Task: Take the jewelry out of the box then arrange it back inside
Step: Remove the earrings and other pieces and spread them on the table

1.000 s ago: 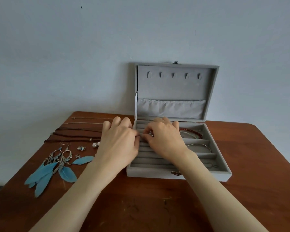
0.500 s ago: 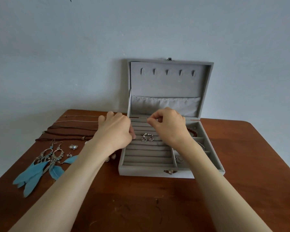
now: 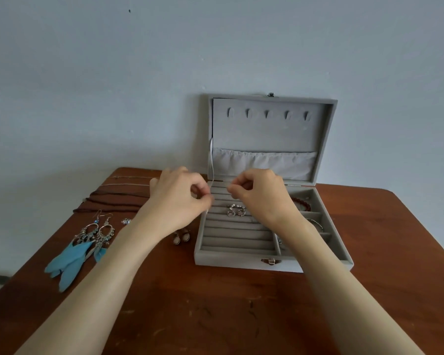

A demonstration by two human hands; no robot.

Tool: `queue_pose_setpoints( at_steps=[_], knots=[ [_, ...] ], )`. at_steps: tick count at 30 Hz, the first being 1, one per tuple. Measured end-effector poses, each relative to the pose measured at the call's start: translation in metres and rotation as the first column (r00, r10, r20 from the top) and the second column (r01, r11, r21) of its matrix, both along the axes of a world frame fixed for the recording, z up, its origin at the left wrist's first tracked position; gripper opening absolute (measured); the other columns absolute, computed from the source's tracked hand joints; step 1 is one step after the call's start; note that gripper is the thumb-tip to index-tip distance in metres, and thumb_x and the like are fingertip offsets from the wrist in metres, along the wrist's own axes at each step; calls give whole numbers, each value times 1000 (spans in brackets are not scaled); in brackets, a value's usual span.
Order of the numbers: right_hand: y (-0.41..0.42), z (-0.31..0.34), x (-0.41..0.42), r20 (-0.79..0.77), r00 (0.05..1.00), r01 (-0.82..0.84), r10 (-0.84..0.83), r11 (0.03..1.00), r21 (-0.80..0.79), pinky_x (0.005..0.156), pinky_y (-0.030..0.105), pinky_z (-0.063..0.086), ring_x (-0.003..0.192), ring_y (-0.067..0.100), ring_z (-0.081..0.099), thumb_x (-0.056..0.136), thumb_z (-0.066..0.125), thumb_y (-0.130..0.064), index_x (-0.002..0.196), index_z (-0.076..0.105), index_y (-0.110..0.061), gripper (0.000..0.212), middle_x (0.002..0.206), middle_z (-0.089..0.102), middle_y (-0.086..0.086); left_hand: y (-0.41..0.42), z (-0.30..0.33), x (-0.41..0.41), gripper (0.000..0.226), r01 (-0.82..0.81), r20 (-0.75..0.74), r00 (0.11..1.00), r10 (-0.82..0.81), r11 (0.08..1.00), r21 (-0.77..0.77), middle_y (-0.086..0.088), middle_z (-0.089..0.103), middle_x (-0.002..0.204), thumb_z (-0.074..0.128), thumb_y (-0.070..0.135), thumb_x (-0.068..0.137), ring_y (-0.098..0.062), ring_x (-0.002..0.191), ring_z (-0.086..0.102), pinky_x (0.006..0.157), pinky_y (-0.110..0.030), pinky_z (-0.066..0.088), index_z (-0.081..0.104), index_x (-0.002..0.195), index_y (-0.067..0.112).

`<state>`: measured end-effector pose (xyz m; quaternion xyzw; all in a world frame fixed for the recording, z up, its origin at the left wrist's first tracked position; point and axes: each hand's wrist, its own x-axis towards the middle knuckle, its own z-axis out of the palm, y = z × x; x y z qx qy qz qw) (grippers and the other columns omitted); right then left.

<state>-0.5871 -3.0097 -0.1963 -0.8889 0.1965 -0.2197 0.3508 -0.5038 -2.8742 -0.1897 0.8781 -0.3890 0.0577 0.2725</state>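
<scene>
A: What's the largest thing, and has anything shifted?

B: The brown wooden table carries it all. The grey jewelry box stands at its far middle against the wall, lid upright, just as a second ago; it only sits differently in the view because the head moved.

A: And the hands?

B: A second ago both lay low on the ring rolls, knuckles up, close together. Now they are raised above the far left part of the box and drawn a little apart. The left hand hangs over the box's left edge, fingers curled, thumb and forefinger nipped together. The right hand is curled the same way, its pinch just over the far rolls. Whether anything lies in either pinch I cannot tell; it is too small to see.

A: What got uncovered?

B: Small silver rings seated in the ring rolls, hidden under the hands before. A red bead bracelet lies in the far right compartment.

A: Outside the box?

B: Left of it, feather earrings in blue, brown cord necklaces farther back, and pearl studs just beside the box's left wall.
</scene>
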Motion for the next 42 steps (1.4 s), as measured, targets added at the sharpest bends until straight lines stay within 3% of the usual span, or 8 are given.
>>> queue_pose_setpoints(
  at_steps=[5,12,18,25,27,32,38,42],
  knots=[
    [20,6,-4,6,993,-115,115,993,11,66,14,47,70,5,60,85,64,-17,74,65,-21,12,72,65,-7,52,0,8,9,-124,-183,979,87,971,-203,16,64,79,66,24,79,-1,78,57,60,-16,36,61,71,25],
    [65,6,-5,-43,971,-236,237,972,21,62,3,43,67,-3,56,84,63,-13,80,70,-21,12,71,60,-18,101,-15,15,11,-177,-331,939,95,958,-228,23,64,82,70,22,78,11,80,54,65,-9,32,67,80,33],
    [101,-2,10,-191,941,-304,280,946,-113,78,19,45,84,7,57,87,58,-14,91,73,-20,16,93,69,-2,121,-24,24,16,-209,-363,923,128,959,-194,19,67,76,72,18,76,5,77,60,63,-12,39,68,71,32],
    [124,-12,26,-270,913,-363,307,913,-188,87,27,38,104,18,50,88,58,-15,97,71,-18,17,101,56,0,128,-21,27,17,-144,-340,934,112,987,-70,23,60,76,71,20,78,7,75,54,63,-8,35,66,69,34],
    [128,-14,30,-266,915,-355,303,918,-178,86,27,36,104,19,49,88,58,-15,96,71,-18,16,93,50,-4,127,-21,26,19,-148,-316,939,134,989,-21,24,54,74,71,22,78,4,75,51,65,-11,37,64,67,36],
    [137,-17,40,-270,915,-355,300,916,-186,89,33,41,104,19,48,88,58,-17,95,71,-20,15,93,52,-5,126,-20,23,13,-195,-289,932,219,974,111,17,45,77,71,30,78,-18,104,48,94,-42,39,63,71,37],
    [130,-20,32,-255,932,-320,259,918,-235,82,26,35,102,18,48,87,61,-19,94,72,-19,14,91,51,-4,124,-20,19,11,-161,-300,938,175,984,73,19,49,78,70,31,79,-16,100,49,92,-41,39,66,72,37],
    [120,-18,27,-304,939,-294,160,831,-471,88,31,30,107,21,45,87,57,-24,99,70,-23,17,104,59,0,116,-22,15,7,-120,-313,940,134,991,64,15,50,91,70,32,79,-16,108,46,97,-40,36,67,76,37]
  ],
)
